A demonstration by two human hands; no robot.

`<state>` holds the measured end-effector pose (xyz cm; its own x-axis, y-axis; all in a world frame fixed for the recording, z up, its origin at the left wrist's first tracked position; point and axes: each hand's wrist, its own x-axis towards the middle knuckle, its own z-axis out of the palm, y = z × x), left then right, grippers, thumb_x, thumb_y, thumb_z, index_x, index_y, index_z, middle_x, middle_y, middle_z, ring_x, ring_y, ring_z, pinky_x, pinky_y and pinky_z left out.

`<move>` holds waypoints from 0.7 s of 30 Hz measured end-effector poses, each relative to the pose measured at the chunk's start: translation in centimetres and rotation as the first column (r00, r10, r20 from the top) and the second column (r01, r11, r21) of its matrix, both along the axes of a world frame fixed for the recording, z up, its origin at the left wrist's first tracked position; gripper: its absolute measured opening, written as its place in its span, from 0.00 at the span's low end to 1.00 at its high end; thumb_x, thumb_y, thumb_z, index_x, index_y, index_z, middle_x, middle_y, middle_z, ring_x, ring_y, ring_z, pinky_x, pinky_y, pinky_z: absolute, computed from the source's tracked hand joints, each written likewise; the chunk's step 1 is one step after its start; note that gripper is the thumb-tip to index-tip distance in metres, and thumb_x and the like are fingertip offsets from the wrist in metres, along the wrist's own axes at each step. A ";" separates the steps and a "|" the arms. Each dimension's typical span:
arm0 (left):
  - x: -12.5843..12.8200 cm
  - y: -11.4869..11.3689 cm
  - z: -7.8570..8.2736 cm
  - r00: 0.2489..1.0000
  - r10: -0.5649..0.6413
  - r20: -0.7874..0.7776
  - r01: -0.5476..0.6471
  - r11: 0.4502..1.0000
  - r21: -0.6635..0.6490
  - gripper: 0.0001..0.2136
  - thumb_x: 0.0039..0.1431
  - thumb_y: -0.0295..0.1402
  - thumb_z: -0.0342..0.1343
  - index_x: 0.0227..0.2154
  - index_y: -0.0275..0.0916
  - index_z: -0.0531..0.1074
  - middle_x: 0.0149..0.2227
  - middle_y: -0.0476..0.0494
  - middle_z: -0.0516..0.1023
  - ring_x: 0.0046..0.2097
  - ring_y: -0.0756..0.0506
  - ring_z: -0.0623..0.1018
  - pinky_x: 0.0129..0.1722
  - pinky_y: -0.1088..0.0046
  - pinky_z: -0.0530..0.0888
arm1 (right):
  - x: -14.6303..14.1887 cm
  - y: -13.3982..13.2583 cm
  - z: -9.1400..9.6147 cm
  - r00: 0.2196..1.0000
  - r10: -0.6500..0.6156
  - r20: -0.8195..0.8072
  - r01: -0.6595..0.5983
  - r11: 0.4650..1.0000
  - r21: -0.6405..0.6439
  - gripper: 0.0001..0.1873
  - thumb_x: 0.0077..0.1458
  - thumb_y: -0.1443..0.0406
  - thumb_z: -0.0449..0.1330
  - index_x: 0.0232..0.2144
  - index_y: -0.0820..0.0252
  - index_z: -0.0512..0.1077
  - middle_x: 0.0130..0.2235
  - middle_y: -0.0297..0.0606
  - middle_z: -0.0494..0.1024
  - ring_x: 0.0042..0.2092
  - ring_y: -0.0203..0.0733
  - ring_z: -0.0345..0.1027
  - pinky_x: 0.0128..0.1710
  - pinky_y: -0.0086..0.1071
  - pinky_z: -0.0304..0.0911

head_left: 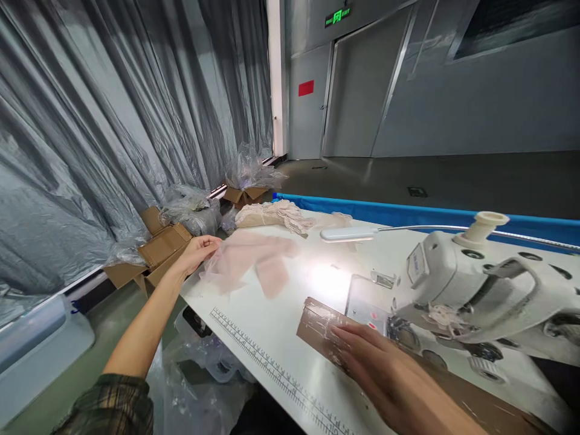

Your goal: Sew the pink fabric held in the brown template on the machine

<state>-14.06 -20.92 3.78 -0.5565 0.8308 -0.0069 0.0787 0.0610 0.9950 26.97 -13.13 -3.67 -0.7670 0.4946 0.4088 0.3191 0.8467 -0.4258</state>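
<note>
At the table's left edge, my left hand [199,252] pinches a corner of thin, see-through pink fabric [251,251]. The rest of that fabric is spread loosely over the white tabletop. My right hand [376,368] rests with fingers stretched out on a brown strip covered in worn, shiny tape [317,326], close to the front of the sewing machine [453,284]. Part of the strip is hidden beneath the hand and forearm. Behind the pink fabric sits a bundle of cream lace trim [274,214].
A white lamp [347,234] on a bendy arm lights the machine bed. A printed ruler [272,368] runs along the table's near edge. Cardboard boxes [165,244] with plastic bags stand on the floor at left, near a plastic bin [40,362].
</note>
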 end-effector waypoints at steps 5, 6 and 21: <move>0.1 2.1 -0.9 0.999 -0.029 0.041 0.030 0.999 -0.011 0.21 0.34 0.37 0.74 0.32 0.33 0.78 0.24 0.49 0.76 0.25 0.53 0.72 0.24 0.81 0.66 | -10.4 2.6 1.9 0.999 0.033 0.003 -0.033 0.985 0.167 0.23 0.65 0.62 0.46 0.57 0.61 0.68 0.56 0.51 0.71 0.54 0.53 0.68 0.51 0.49 0.70; 0.0 2.2 -0.9 0.998 -0.037 0.051 0.038 0.999 -0.012 0.20 0.34 0.37 0.74 0.32 0.33 0.79 0.25 0.48 0.76 0.25 0.53 0.73 0.24 0.81 0.66 | -12.2 3.7 1.8 0.999 0.028 0.025 -0.032 0.978 0.204 0.23 0.65 0.63 0.46 0.57 0.62 0.68 0.58 0.52 0.70 0.57 0.55 0.65 0.54 0.51 0.67; -7.4 -7.9 1.3 0.780 0.542 0.313 -0.618 0.744 0.254 0.04 0.50 0.26 0.62 0.24 0.37 0.74 0.18 0.58 0.73 0.18 0.59 0.69 0.21 0.91 0.69 | -19.0 8.1 0.4 0.942 -0.185 0.281 0.158 0.981 0.115 0.25 0.65 0.63 0.47 0.59 0.71 0.64 0.63 0.57 0.61 0.65 0.62 0.52 0.62 0.60 0.49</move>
